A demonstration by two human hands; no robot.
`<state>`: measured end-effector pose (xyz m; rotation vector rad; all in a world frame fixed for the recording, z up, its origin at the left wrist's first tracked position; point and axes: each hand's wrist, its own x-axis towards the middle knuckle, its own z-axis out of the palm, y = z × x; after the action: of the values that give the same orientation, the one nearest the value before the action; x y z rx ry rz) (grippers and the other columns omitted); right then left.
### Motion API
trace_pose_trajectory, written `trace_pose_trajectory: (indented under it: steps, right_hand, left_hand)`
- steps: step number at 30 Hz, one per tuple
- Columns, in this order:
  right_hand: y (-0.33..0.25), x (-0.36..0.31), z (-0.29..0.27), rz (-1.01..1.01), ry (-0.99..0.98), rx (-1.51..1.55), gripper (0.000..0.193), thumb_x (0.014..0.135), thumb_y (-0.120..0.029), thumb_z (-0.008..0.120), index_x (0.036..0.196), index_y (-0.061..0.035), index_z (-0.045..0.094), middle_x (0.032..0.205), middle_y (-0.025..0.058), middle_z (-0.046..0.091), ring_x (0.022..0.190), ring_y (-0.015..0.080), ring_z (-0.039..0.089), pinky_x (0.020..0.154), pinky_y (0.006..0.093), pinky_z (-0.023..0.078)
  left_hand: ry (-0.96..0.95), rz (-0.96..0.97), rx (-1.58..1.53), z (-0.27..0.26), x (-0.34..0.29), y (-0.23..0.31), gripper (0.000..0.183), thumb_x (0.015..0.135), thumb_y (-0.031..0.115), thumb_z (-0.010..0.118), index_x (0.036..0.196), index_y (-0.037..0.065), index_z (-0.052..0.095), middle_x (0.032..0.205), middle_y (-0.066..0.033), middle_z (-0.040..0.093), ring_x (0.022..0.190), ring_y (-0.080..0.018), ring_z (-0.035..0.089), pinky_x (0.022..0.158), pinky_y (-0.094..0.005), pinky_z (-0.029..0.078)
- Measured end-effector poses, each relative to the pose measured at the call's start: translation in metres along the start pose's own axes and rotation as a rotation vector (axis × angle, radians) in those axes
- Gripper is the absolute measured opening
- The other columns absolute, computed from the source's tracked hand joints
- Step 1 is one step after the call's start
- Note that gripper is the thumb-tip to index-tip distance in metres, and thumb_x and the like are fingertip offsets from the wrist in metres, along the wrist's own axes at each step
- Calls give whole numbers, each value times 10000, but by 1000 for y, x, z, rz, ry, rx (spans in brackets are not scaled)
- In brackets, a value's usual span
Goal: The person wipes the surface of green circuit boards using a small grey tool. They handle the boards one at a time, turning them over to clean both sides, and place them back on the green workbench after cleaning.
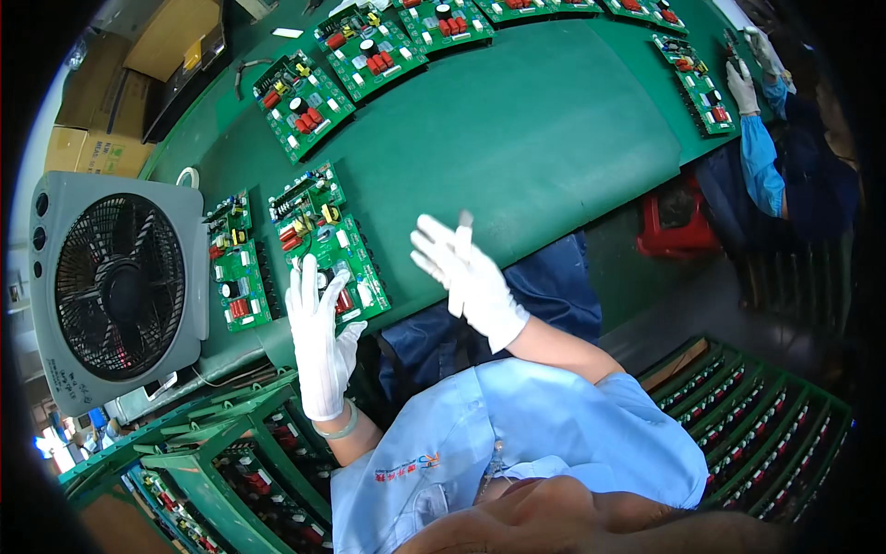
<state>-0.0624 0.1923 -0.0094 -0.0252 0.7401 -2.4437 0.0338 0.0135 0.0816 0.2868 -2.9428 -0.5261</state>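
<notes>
My left hand (pixel 318 346), in a white glove, reaches over the near edge of a green circuit board (pixel 323 242). Its fingers are stretched out, with the thumb apart, and the fingertips cover some parts of the board. I cannot tell whether they touch it. To the right of that board my right hand (pixel 475 282), also gloved, is raised above the table's near edge. A slim white stick with a grey tip (pixel 466 220), like a small brush, is in it, held at the thumb side. A second circuit board (pixel 242 268) lies just left of the first.
A grey box fan (pixel 120 286) stands at left. More circuit boards (pixel 303 106) line the far side of the green table (pixel 517 111). Green racks of boards (pixel 757 425) flank me. A co-worker's gloved hand (pixel 741 88) is at far right, near a red stool (pixel 678 222).
</notes>
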Motion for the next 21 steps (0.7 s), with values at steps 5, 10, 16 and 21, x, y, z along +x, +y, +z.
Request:
trace_pose_trajectory:
  steps: [5,10,16,21]
  right_hand:
    - [-71,5,-58,-140,-9,536,566,1037,-354,347,1493,-27,266,1555,141,277,1446,280,223,1179,375,210]
    - [-145,-40,-117,-840,635,-560,488,1012,-240,457,1391,58,380,1422,216,439,1318,310,442,1088,407,390]
    - [-101,3,-24,-239,323,-677,400,968,-221,531,1270,40,543,1201,203,629,541,98,538,418,189,386]
    - [-44,120,48,233,109,-475,393,908,-213,613,1224,15,563,1129,160,676,481,72,420,379,178,275]
  left_hand:
    - [124,6,-118,10,-9,0,833,549,255,904,1250,23,517,1469,-250,333,1305,-435,372,1056,-461,369]
    - [255,-62,-3,26,-10,4,862,607,589,794,1191,9,539,1424,-269,370,1369,-477,287,1067,-638,226]
    - [338,-125,-21,33,-12,0,747,608,463,847,1146,23,571,1415,-237,399,1359,-448,321,1097,-621,211]
    - [303,-113,-47,21,-16,-20,705,606,404,838,1138,22,576,1415,-236,393,1369,-449,300,1104,-606,219]
